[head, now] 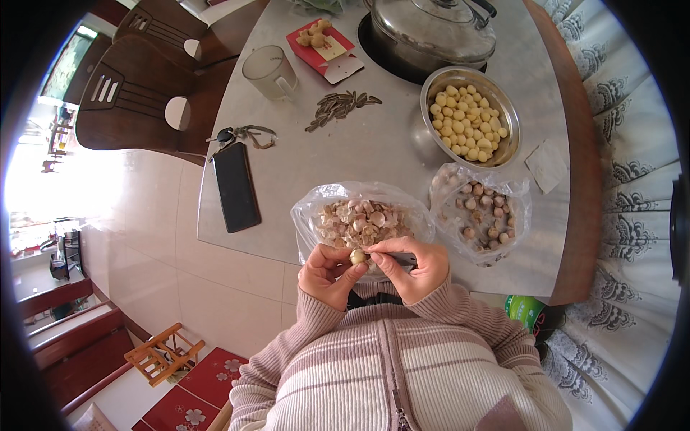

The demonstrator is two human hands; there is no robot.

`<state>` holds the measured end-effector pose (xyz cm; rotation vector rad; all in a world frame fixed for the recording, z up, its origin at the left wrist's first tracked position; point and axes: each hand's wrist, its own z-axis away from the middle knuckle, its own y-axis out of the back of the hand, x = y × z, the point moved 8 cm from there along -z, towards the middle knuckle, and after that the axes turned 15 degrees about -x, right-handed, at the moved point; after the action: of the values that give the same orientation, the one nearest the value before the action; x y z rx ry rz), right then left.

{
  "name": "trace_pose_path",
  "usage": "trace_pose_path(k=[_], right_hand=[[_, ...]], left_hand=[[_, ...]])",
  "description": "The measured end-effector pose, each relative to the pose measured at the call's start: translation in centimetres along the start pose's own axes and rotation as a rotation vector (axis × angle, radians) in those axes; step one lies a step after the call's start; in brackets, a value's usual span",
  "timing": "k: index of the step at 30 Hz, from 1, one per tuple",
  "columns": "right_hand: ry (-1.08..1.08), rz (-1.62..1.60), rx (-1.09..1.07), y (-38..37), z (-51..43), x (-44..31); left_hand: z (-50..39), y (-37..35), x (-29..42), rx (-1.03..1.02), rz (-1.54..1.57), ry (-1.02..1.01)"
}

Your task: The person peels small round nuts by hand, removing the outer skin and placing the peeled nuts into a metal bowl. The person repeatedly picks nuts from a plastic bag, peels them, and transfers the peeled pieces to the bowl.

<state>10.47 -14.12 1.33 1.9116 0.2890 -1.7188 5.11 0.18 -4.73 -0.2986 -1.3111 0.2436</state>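
Observation:
My left hand [327, 273] pinches a partly peeled, pale round garlic bulb [357, 256] between thumb and fingertips. At its right side, the thumb and forefinger of my right hand [418, 266] come together against the bulb's skin. A small metal blade [403, 259], seemingly a knife, shows under the right palm; its handle is hidden. Just beyond both hands lies an open clear plastic bag [312, 207] heaped with dry garlic skins [372, 218]. Right of it, a second plastic bag [450, 229] holds unpeeled round bulbs [492, 233]. A steel bowl [515, 121] contains many peeled bulbs [466, 121].
A lidded steel pot [431, 37] stands behind the bowl. Farther left are ginger [314, 35] on a red box [337, 64], a glass mug [269, 73], sunflower seeds [342, 108], keys [225, 134] and a phone [237, 187]. A white tissue [547, 166] lies by the table's right edge.

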Motion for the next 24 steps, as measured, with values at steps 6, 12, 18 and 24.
trace_pose_path(k=[6,12,18,24], right_hand=[[-0.048,-0.111,0.033,0.2,0.1,0.8],[-0.144,-0.143,0.172,1.7,0.4,2.7],[-0.036,0.070,0.098,1.5,-0.2,1.1],[-0.048,-0.078,-0.010,0.8,-0.4,0.9]], left_hand=[[-0.2,-0.3,0.0,-0.065,0.036,-0.019],[0.0,-1.6,0.4,-0.261,0.164,-0.025],[-0.5,-1.7,0.0,-0.294,0.210,0.017],[-0.5,-0.9,-0.3,-0.176,0.160,-0.068]])
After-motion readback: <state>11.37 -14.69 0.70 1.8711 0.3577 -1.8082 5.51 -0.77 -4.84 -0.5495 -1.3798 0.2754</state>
